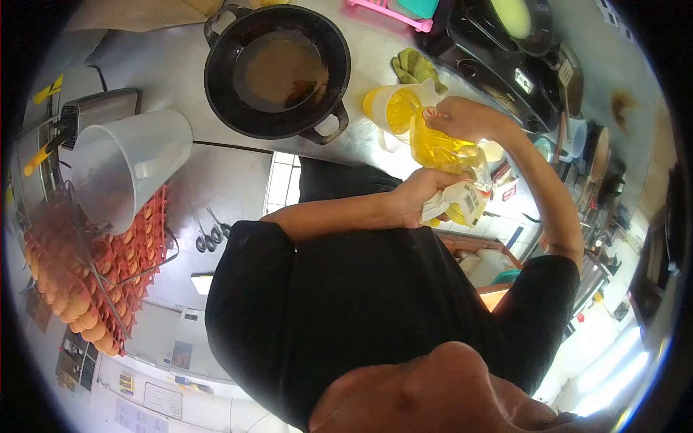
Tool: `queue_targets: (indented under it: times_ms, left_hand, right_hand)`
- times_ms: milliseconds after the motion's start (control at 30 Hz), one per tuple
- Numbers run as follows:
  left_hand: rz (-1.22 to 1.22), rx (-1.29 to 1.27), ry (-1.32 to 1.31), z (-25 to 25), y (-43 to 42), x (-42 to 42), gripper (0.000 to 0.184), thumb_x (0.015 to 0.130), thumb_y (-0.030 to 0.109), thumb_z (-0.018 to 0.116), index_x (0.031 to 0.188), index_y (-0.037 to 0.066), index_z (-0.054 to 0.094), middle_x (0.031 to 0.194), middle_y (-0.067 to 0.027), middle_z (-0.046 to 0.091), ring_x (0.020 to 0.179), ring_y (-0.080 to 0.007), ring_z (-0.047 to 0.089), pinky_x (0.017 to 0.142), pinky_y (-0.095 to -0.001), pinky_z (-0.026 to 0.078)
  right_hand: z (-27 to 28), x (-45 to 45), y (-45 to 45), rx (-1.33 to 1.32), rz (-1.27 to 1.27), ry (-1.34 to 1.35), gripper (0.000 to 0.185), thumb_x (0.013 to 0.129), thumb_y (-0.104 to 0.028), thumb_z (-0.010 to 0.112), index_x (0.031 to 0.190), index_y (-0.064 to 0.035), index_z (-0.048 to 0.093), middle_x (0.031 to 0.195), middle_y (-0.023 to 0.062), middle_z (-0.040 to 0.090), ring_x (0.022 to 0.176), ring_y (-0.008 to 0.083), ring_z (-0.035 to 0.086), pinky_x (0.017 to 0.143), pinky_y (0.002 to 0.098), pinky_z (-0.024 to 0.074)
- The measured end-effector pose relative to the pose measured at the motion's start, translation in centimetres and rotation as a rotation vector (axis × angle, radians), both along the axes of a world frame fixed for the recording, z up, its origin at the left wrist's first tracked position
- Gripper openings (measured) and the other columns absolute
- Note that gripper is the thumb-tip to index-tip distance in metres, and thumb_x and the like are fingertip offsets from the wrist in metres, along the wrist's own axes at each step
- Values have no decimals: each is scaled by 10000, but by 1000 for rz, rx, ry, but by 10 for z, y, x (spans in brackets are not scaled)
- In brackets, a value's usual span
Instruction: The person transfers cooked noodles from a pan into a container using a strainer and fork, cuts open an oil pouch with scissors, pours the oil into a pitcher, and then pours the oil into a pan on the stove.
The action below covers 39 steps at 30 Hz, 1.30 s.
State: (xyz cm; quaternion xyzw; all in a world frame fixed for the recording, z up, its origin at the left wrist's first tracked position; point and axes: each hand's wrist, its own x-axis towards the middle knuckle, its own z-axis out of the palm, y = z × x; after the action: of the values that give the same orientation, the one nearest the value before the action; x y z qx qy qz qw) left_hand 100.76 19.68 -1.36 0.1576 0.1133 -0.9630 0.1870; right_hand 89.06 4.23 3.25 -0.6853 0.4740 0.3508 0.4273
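My right hand [465,119] is closed on the upper end of a clear pouch of yellow oil [440,150], close to its spout corner. My left hand [417,195] grips the pouch's lower, printed end. The pouch is tilted, with its top at the mouth of a white plastic jug [377,108]. Yellow liquid shows inside the jug, which stands on the metal counter [361,43]. Whether oil is flowing cannot be made out. A green cloth [416,66] lies just beyond the jug.
A black two-handled pan [278,72] with brown liquid sits left of the jug. Farther left are a large translucent container [133,166] and stacked red egg trays [137,249]. A black stove [498,65] and a pink basket [393,13] stand at the upper right.
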Motion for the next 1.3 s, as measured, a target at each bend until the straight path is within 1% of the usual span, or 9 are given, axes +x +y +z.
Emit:
queue_targets:
  times_ms: [100,300,367,467,600,667,800,1100,1300]
  left_hand:
    - [41,126,52,8,-4,2,297,992,184,601,1254,46,582,1144,-102,691,964,-195,722,773,-347,609]
    - [90,66,138,-8,0,-8,338,986,104,576,1304,-7,542,1204,-134,658,1067,-225,688,951,-378,557]
    - [143,6,128,-7,0,-5,349,982,92,582,1308,-24,537,1209,-139,652,1073,-225,684,942,-370,562]
    - [231,-80,124,-4,1,-6,359,970,85,610,1302,-33,542,1215,-133,648,1066,-215,683,911,-353,572]
    - [349,-135,288,-21,3,-13,304,950,70,644,1237,-17,591,1166,-106,665,1013,-187,689,839,-322,583]
    - [227,-168,56,-21,5,-15,245,947,68,645,1181,1,620,1105,-85,674,961,-174,691,791,-311,576]
    - [128,-337,-158,-22,0,-17,166,943,64,624,1100,20,653,1004,-68,677,873,-160,688,717,-306,561]
    - [45,-258,-281,3,-10,-12,203,914,82,564,1087,23,653,975,-87,676,823,-176,688,665,-326,557]
    - [53,-223,-173,-5,-10,-10,238,938,125,537,1127,29,645,989,-95,684,804,-184,690,614,-342,558]
  right_hand:
    - [-5,-3,1,30,24,-12,501,999,-407,505,954,69,655,801,221,642,706,297,616,690,411,481]
    - [-14,-10,9,30,8,-35,496,1022,-405,455,1052,48,653,950,240,670,867,325,650,812,415,496]
    - [-12,-8,9,54,-46,-27,516,1007,-437,470,1104,34,656,1028,238,684,941,337,657,868,410,497]
    - [7,10,12,49,-99,94,606,914,-551,540,1130,-6,692,1046,224,709,939,345,667,838,398,505]
    - [19,22,12,145,43,84,704,785,-634,644,1124,-20,703,1033,209,714,930,326,672,831,388,509]
    - [24,25,9,199,22,138,734,766,-630,675,1137,3,678,1054,215,701,967,331,667,868,409,505]
    - [13,18,10,166,29,167,648,801,-531,678,1128,28,664,1012,210,702,919,313,664,839,403,506]
    - [3,0,20,121,-94,36,541,855,-390,632,1126,78,624,948,207,685,867,288,654,803,379,507]
    - [-4,-4,21,113,-152,6,460,886,-332,587,1093,76,634,888,173,675,821,243,642,756,370,502]
